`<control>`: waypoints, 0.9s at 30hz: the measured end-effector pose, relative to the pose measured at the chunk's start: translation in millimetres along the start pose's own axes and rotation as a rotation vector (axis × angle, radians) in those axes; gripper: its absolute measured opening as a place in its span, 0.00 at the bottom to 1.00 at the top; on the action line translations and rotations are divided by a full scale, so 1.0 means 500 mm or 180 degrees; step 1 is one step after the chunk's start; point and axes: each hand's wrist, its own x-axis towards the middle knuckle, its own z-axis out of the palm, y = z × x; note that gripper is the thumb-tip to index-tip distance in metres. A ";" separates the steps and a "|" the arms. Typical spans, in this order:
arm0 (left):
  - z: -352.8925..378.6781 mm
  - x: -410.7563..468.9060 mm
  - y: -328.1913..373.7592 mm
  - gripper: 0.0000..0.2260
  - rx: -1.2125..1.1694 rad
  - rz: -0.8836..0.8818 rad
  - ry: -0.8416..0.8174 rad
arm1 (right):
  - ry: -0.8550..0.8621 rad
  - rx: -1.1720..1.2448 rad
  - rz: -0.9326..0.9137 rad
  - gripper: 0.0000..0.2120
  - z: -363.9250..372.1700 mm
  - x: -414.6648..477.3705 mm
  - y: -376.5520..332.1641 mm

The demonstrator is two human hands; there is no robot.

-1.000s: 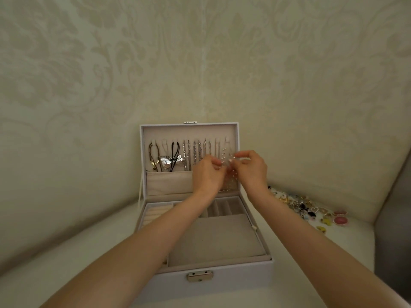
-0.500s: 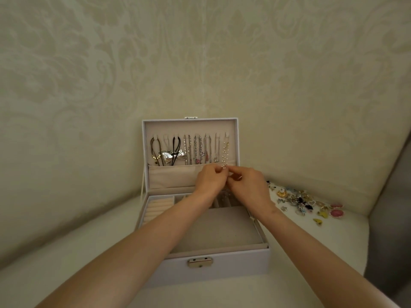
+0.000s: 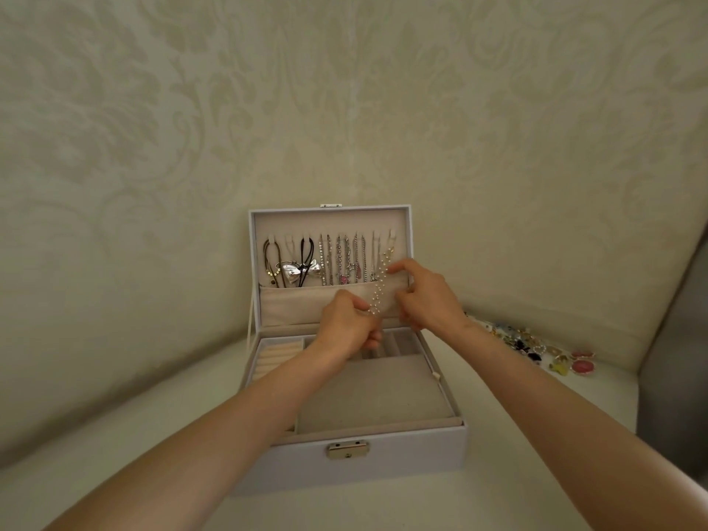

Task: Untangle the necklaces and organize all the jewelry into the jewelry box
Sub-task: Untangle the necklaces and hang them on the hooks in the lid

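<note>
A white jewelry box (image 3: 356,465) stands open on the cream surface, its lid (image 3: 329,224) upright against the wall. Several necklaces (image 3: 337,262) hang from hooks inside the lid above a beige pocket (image 3: 302,304). A pearl necklace (image 3: 381,281) hangs from the rightmost hook and trails down over the pocket. My left hand (image 3: 344,325) pinches its lower end in front of the pocket. My right hand (image 3: 425,295) holds the strand higher up, thumb and forefinger at the pearls.
A pile of loose earrings and brooches (image 3: 536,346) lies on the surface right of the box, near the wall. The box tray has ring rolls (image 3: 274,356) at the left and a flat beige cover (image 3: 375,392). A grey edge (image 3: 678,358) borders the right.
My hands dropped low in front of the pocket, then parted: the right one rose to the pearls near the lid's right side, the left one stayed low, stretching the strand.
</note>
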 end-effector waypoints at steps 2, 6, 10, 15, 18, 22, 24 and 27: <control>-0.008 0.014 0.008 0.10 0.0079 0.0196 0.0157 | -0.0133 -0.0330 -0.0033 0.19 0.002 0.006 -0.004; -0.020 0.048 0.060 0.11 0.0005 0.0654 0.0271 | -0.0153 -0.0313 -0.0077 0.12 0.012 0.006 0.006; -0.011 0.080 0.110 0.11 -0.0079 0.1161 0.0380 | -0.0083 -0.0087 -0.0090 0.11 0.010 0.007 0.018; 0.007 0.112 0.113 0.09 0.0427 0.1331 0.0135 | -0.0138 0.0039 -0.0135 0.15 -0.002 0.007 0.032; 0.007 0.112 0.098 0.08 0.1209 0.1452 -0.0057 | -0.0136 -0.0138 -0.0245 0.14 -0.005 0.008 0.035; -0.006 0.107 0.081 0.07 0.1662 0.1701 0.0144 | -0.0086 -0.0245 -0.0368 0.09 -0.004 0.008 0.035; -0.015 0.101 0.074 0.08 0.1922 0.1769 0.0249 | -0.0014 -0.0092 -0.0388 0.07 -0.001 0.011 0.035; -0.026 0.085 0.061 0.08 0.2420 0.1662 0.0070 | 0.0021 0.0041 -0.0439 0.06 0.001 0.015 0.035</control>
